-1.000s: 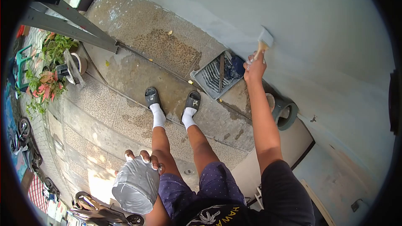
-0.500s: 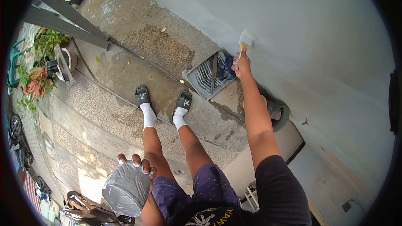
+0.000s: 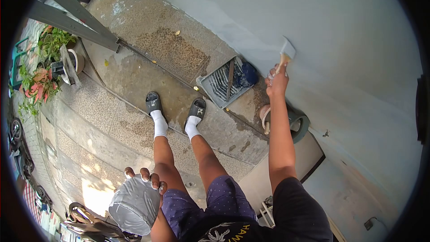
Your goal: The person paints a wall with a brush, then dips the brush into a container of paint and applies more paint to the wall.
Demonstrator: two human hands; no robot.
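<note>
Currently we're brushing the pale blue-grey painted wall [image 3: 349, 40] with the wooden-handled flat paintbrush [image 3: 285, 53]: the right hand [image 3: 276, 80] is wrapped tight round the handle, bristles pressing flat on the wall just above it. The left hand [image 3: 142, 177] is curling its fingers over the rim of the grey paint-smeared bucket [image 3: 133, 205], held low by the thigh. To do this well, we're judging that light even pressure and overlapping strokes will avoid streaks, and a level bucket will avoid spills. Versus half a second ago, the brush is sitting further right along the wall, and the pink roller handle in the green round pail [image 3: 299, 124] is now showing; the grey ribbed paint tray [image 3: 221, 85] on the concrete step is staying put.
</note>
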